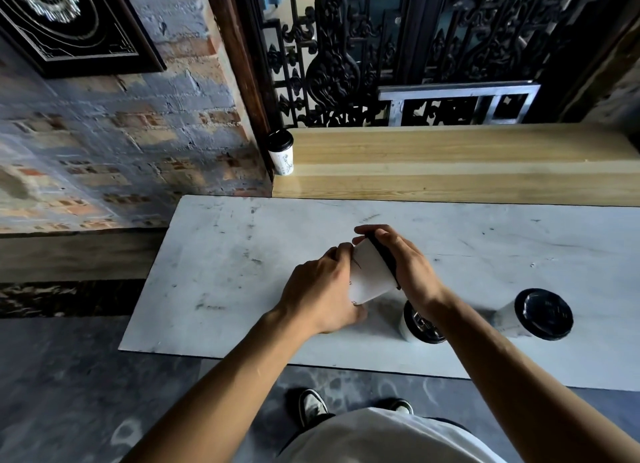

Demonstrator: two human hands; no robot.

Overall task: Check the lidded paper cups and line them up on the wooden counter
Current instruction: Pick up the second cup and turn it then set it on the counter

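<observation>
I see the held cup (369, 272) tilted at frame ctr, above the white tabletop (242, 272): left hand (320, 289) grip wraps its base, right hand (405, 265) grip clamps its black lid (382, 254). Another cup (282, 152) stands upper left on the wooden tabletop (450, 161).

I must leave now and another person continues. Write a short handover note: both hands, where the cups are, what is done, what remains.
Left hand: holds the body of the tilted cup above the white table.
Right hand: fingers curled round that cup's black lid.
Done: one lidded cup stands at the left end of the wooden counter.
Left: finish checking the held cup and place it on the counter. Then the two cups upright on the table, one under the right wrist and one further right.
</observation>
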